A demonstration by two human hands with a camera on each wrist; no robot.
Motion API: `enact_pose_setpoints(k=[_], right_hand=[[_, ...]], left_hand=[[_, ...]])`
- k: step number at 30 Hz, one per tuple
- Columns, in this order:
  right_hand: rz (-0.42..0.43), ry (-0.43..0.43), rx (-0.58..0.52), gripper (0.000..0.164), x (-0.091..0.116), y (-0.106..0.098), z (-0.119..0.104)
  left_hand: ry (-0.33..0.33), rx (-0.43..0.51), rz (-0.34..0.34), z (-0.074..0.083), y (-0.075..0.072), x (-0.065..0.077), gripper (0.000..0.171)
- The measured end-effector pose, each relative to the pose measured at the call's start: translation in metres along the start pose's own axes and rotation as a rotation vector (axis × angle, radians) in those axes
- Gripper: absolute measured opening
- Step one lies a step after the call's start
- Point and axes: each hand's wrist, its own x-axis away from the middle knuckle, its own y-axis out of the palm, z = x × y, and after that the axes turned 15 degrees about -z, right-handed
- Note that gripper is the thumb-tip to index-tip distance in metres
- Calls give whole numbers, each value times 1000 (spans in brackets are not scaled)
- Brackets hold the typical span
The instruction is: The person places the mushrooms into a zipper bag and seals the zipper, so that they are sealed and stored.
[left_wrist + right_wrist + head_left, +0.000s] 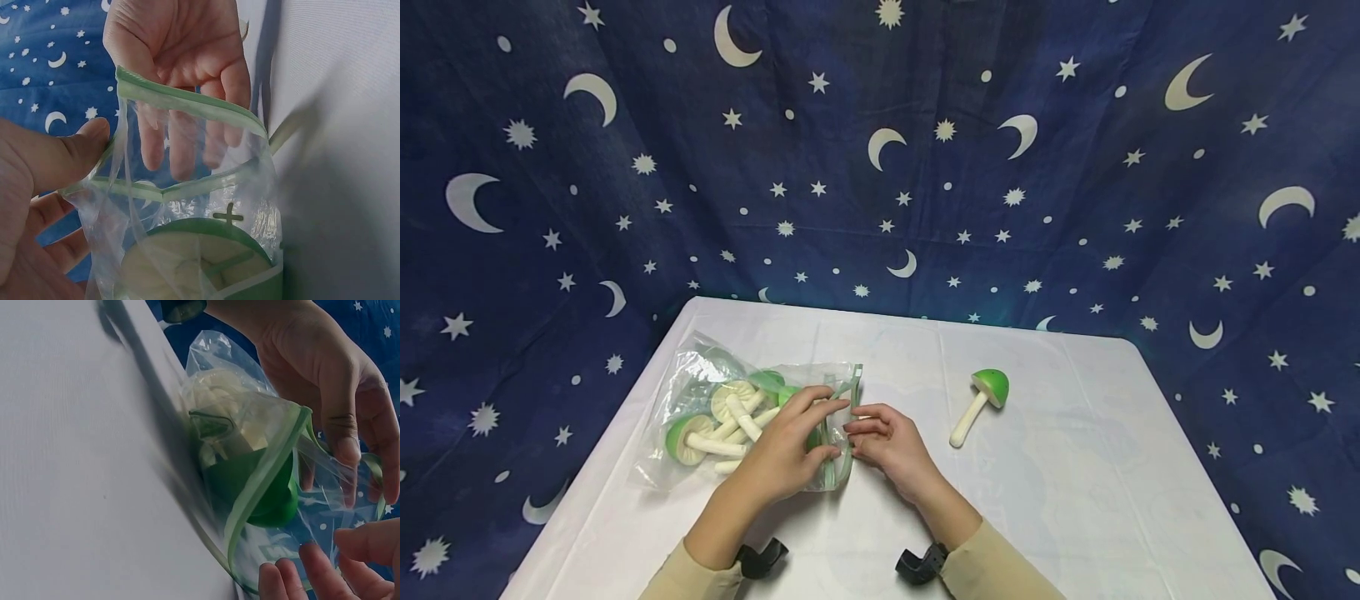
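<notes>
A clear zip bag [655,446] with a green seal strip lies on its side at the table's left, its mouth spread toward the right. Several toy mushrooms [683,442] with green caps and cream stems fill it. Over the mouth end, my left hand [790,446] holds the bag, thumb at its edge and fingers on the far side. Facing it, my right hand [891,450] has loosely bent fingertips at the opening; in the left wrist view those fingers [182,147] show through the plastic. A single green-capped mushroom [991,387] lies apart, right of my right hand.
The white-covered table [1060,500] extends to the right. A dark blue curtain [925,167] with moons and stars hangs behind and at both sides. Black bands with camera mounts [921,564] sit on both wrists, below light beige sleeves.
</notes>
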Motion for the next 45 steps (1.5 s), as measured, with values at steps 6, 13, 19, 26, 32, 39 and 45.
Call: enact_pose_setpoints(k=[6, 13, 19, 26, 32, 39, 45], right_hand=[[62, 3, 28, 50, 3, -4, -5], [140, 6, 67, 50, 8, -9, -9], [201, 15, 101, 47, 13, -17, -15], [258, 16, 122, 46, 21, -27, -25], [319, 22, 134, 45, 28, -39, -33], [375, 44, 156, 45, 38, -56, -40], [413, 38, 173, 44, 46, -69, -46]], left_hand=[[3, 4, 10, 0, 0, 0, 75], [-5, -1, 9, 0, 0, 0, 74], [-9, -2, 8, 0, 1, 0, 75], [-14, -4, 11, 0, 2, 0, 76], [-7, -9, 14, -1, 3, 0, 76], [-10, -9, 10, -1, 3, 1, 75], [-9, -11, 8, -1, 3, 0, 75]])
